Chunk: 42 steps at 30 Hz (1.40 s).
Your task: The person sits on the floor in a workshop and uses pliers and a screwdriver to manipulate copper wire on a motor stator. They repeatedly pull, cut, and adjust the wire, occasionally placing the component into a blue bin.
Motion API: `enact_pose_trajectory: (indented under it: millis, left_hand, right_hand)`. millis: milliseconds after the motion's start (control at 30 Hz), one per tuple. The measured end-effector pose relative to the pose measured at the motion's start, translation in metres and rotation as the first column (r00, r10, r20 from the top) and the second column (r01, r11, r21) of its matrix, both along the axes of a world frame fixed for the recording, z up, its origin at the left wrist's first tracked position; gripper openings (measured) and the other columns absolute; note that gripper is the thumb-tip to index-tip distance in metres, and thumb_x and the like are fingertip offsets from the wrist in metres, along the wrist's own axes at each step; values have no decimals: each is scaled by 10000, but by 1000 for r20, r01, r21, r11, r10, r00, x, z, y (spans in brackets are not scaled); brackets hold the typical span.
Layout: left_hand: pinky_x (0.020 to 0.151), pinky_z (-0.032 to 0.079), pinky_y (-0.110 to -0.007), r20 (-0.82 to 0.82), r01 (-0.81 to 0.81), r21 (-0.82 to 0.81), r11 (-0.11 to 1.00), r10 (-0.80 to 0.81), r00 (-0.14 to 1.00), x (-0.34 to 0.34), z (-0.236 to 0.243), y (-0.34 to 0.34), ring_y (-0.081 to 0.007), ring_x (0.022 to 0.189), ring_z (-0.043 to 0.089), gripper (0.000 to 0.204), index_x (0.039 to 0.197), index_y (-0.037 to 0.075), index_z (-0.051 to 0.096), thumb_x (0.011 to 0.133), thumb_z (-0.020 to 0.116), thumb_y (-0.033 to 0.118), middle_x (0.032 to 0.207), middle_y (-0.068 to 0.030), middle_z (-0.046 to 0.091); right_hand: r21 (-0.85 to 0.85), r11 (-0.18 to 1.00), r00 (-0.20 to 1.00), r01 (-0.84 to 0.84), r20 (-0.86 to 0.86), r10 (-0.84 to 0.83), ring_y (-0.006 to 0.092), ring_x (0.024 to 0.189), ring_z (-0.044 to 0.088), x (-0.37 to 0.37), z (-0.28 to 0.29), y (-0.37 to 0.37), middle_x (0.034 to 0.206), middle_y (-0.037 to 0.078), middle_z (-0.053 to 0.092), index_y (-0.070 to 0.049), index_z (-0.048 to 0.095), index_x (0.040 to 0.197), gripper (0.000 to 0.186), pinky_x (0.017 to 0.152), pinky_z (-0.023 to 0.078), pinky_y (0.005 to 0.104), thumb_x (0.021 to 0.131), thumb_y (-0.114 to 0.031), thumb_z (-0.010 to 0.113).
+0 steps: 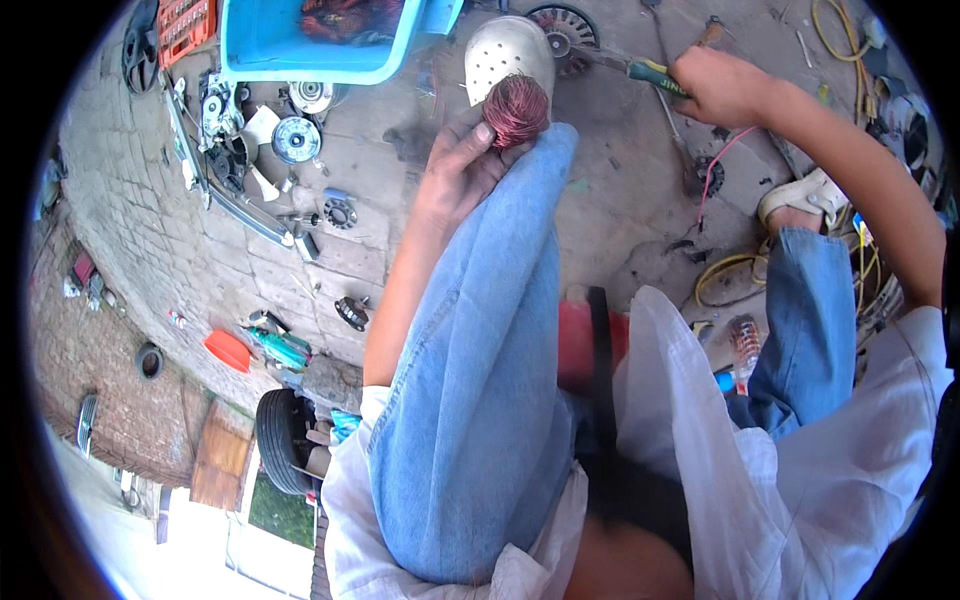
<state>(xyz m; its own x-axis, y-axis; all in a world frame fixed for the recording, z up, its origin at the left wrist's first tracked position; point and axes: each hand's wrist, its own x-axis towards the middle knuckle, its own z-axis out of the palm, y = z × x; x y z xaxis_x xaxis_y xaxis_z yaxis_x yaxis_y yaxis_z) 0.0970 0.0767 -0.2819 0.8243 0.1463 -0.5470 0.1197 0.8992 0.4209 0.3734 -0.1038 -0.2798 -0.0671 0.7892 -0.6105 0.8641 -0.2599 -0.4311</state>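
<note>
My left hand (pixel 465 170) is closed around a rounded bundle of reddish copper wire (pixel 516 112), thumb on its near side. The bundle rests over the toe of my cream clog (pixel 500 55), by my bent, jeans-clad knee. Off to the right, my right hand (pixel 715 85) grips a green-handled screwdriver (pixel 652 76). Its metal shaft points left, toward a dark, finned round motor part (pixel 565 38) on the ground beside the clog. The shaft's tip is hard to make out against that part.
A blue plastic tub (pixel 320 68) with copper wire in it stands far left of the clog. Metal motor parts (pixel 297 140) lie scattered on the paving at left. Yellow cable (pixel 730 275) coils near my other foot. An orange-red scoop (pixel 228 351) and a black tyre (pixel 285 440) are farther left.
</note>
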Motion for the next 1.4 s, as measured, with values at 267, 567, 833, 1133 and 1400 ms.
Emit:
enact_pose_trajectory:
  millis: [267,567,833,1133,1400]
  left_hand:
    - [1011,424,-435,6,-1,2,1000,1,1000,3,-1,-3,-344,1162,520,638,1299,-122,350,837,666,184,1221,-247,512]
    - [1025,397,-475,-49,13,22,1000,-12,999,-2,-2,-3,-349,1158,520,621,1275,-105,392,830,688,212,1208,-228,533]
    - [1000,420,-445,-77,39,31,999,-37,996,11,7,-8,-326,1126,546,594,1282,-76,419,837,680,219,1209,-213,543]
    - [967,444,-377,-176,198,297,934,-150,973,27,8,-13,-259,1089,570,539,1283,-93,440,847,662,133,1197,-182,568]
    - [912,439,-284,-369,581,619,528,-458,809,69,16,-16,-157,992,586,470,1214,-53,547,824,685,170,1085,-130,638]
  right_hand:
    - [-48,947,936,-317,147,321,339,678,656,28,-10,13,691,182,652,-38,653,693,230,615,524,458,762,-244,580]
    - [122,984,979,-129,172,107,349,621,620,23,-22,-23,815,163,607,-48,612,751,187,565,506,459,755,-234,607]
    - [-145,912,914,383,-84,-397,365,875,596,-65,-25,-124,977,218,561,34,618,823,294,776,498,427,756,-247,670]
    - [68,670,667,739,-215,-713,362,1098,536,-125,2,-98,1166,224,548,26,544,1131,477,948,432,417,772,-250,692]
    - [99,162,184,982,-711,-678,234,1021,600,-132,-4,-20,1084,160,624,40,521,1183,610,904,457,329,725,-259,791]
